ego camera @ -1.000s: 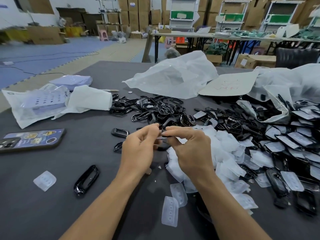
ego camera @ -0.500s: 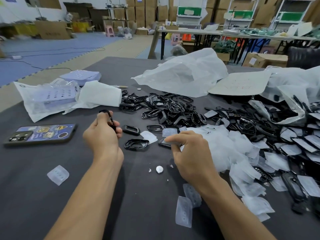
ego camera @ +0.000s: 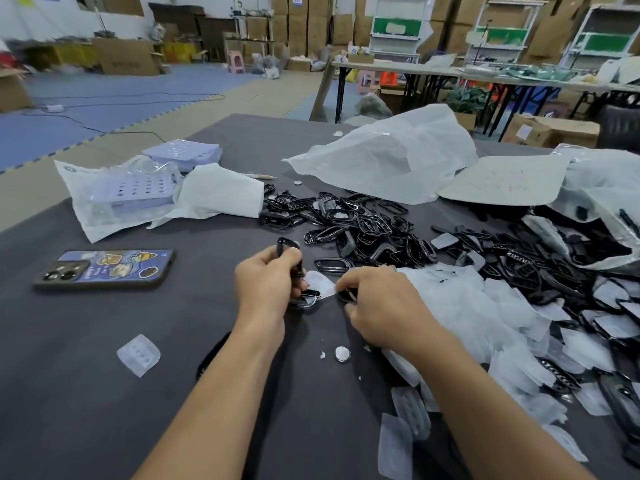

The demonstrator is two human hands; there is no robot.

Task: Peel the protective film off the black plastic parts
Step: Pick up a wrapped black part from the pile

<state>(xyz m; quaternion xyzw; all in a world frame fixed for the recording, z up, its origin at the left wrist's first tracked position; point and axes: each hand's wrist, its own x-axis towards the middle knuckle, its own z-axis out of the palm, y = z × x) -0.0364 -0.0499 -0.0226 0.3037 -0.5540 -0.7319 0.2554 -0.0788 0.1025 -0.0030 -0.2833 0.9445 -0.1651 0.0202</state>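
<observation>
**Both hands busy at mid-table**

Nearest the camera, a peeled film [ego camera: 394, 448] lies flat on the gray table [ego camera: 86, 410], with a small round disc [ego camera: 343, 353] just beyond it. Now the hands: the left hand [ego camera: 266, 282] has its fingers curled round a black ring [ego camera: 286, 247], which sticks up above the knuckles. The right hand [ego camera: 377, 301] is curled down too, fingertips pinching a black part [ego camera: 348, 294] low against the table, and a white film [ego camera: 320, 281] lies between the two hands. Off left, a phone [ego camera: 104, 268]. To the right, a heap of peeled films [ego camera: 467, 306]; farther back, the pile of black parts [ego camera: 363, 226], then a white bag [ego camera: 388, 157].
</observation>
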